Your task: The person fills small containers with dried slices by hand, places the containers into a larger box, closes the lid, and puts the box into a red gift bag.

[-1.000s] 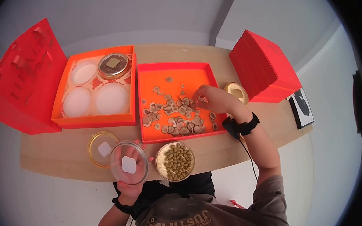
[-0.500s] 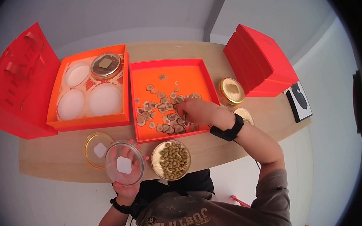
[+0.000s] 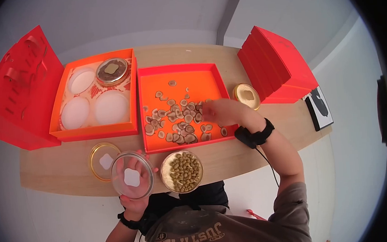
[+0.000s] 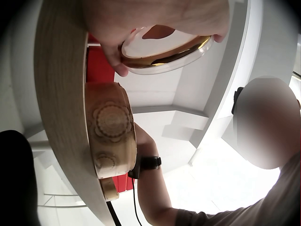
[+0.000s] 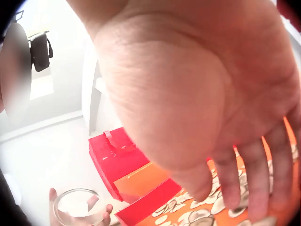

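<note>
Round pale slices with dark rims [image 3: 172, 115] lie scattered and heaped in a shallow red tray with an orange floor [image 3: 199, 77]. Over the tray's right side is my right hand [image 3: 224, 111]; the right wrist view shows its fingers extended down, with fingertips [image 5: 230, 195] right at the slices. My left hand [image 3: 137, 202] holds a clear round lid with a white label [image 3: 132, 177] by its edge above the table's front. Beside it stands a round tub of small olive-green balls [image 3: 186, 170], with a gold lining. A gold-rimmed clear lid [image 3: 98, 164] lies partly behind the held one.
At left, an orange box [image 3: 95, 132] has round white wells and a dark-topped jar [image 3: 112, 72]; a red flap [image 3: 19, 98] rises beside it. Right of the tray are a gold-rimmed jar [image 3: 246, 96], a red box [image 3: 282, 66] and a black-and-white box [image 3: 321, 111].
My right hand has come toward the front over the slices, then drawn back to the right, uncovering a few near the tray's front. My left hand keeps its hold on the lid.
</note>
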Action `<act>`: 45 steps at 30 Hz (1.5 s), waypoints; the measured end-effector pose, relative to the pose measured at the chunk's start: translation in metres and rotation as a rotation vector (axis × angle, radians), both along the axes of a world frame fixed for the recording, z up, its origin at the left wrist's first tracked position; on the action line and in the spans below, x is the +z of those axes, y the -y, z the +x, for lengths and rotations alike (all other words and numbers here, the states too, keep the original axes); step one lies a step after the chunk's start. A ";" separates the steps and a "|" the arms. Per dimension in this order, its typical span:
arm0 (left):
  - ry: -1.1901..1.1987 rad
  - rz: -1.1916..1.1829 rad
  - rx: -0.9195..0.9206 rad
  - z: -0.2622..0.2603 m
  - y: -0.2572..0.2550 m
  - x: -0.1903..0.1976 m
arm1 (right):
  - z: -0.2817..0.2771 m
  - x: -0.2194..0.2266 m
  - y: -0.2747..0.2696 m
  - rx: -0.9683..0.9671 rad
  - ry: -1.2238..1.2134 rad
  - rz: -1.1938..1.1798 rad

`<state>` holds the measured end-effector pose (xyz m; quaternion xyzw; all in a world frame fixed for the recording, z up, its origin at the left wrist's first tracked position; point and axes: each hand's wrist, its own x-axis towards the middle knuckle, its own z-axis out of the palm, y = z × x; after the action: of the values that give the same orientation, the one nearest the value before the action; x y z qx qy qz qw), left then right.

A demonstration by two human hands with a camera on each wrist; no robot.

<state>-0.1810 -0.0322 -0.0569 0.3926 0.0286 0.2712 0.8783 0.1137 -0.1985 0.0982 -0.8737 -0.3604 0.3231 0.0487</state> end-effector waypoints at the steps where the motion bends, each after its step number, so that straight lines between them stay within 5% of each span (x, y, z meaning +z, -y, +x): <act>1: -0.001 0.001 0.001 0.000 0.000 0.000 | -0.008 0.007 -0.004 -0.088 -0.204 -0.154; 4: -0.039 0.089 0.020 0.001 0.000 0.001 | -0.004 -0.046 0.000 0.144 -0.267 -0.078; 8: -0.035 0.097 0.018 0.000 0.000 0.000 | -0.020 -0.040 -0.010 0.140 -0.384 0.126; 11: -0.021 0.101 0.019 0.001 0.001 0.001 | -0.017 -0.044 -0.015 0.171 -0.157 0.355; 13: -0.015 0.101 0.024 0.001 0.001 0.001 | -0.019 -0.010 -0.024 -0.239 -0.379 0.203; 14: -0.015 0.110 0.023 0.001 0.001 0.001 | -0.018 -0.013 -0.023 -0.238 -0.378 0.203; 17: -0.019 0.125 0.025 0.001 0.001 0.001 | -0.016 -0.039 -0.023 -0.069 -0.353 0.360; 20: -0.019 0.134 0.023 0.001 0.000 0.001 | -0.023 -0.058 -0.030 0.035 -0.616 0.402; 22: -0.017 0.133 0.027 0.001 0.001 0.000 | -0.023 -0.060 -0.033 0.386 -0.266 0.480; 25: -0.023 0.132 0.036 0.000 0.002 0.002 | -0.025 -0.058 -0.040 0.446 -0.099 0.325; 32: -0.009 0.007 0.034 0.001 0.003 0.004 | -0.030 -0.059 -0.044 0.450 -0.143 0.149; 37: -0.038 -0.015 0.034 -0.002 0.003 0.002 | -0.029 -0.047 -0.029 0.472 -0.069 0.509; 40: -0.050 0.085 0.025 -0.002 0.001 -0.001 | -0.059 -0.022 -0.021 0.408 -0.233 0.444; 45: -0.027 0.105 0.001 0.001 0.000 -0.001 | -0.077 -0.028 0.000 0.365 -0.168 0.596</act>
<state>-0.1799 -0.0319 -0.0580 0.4419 0.0264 0.2672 0.8559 0.0365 -0.1983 0.0700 -0.7127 -0.5837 0.2779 0.2722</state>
